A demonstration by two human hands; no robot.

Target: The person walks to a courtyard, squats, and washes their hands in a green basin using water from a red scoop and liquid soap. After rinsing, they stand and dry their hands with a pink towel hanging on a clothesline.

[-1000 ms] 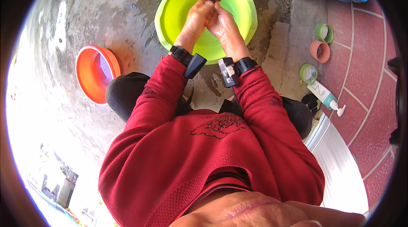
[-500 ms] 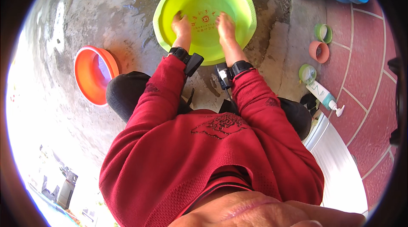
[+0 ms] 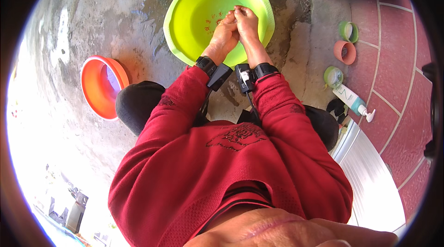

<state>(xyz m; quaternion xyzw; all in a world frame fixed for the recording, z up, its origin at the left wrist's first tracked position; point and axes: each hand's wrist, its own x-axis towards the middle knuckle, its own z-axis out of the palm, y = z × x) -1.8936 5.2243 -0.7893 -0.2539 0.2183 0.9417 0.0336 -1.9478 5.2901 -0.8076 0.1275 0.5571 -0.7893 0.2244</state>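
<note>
Both are together on my feed right now: left hand (image 3: 225, 38) against right hand (image 3: 247, 26), fingers bent in and touching. From way over here I honestly can't tell if anything's tucked between them, or how tightly closed either one is. They're over the lime-green basin (image 3: 187, 27), just right of its middle, and I can make out some red print (image 3: 213, 20) on its bottom. Basin's sitting on the wet-patched concrete floor (image 3: 143, 34), straight out in front of the person. Off to the left I've got an orange basin (image 3: 122, 73) near the knee; over on the right, a white-and-teal pump bottle (image 3: 350, 98) lying on its side.
</note>
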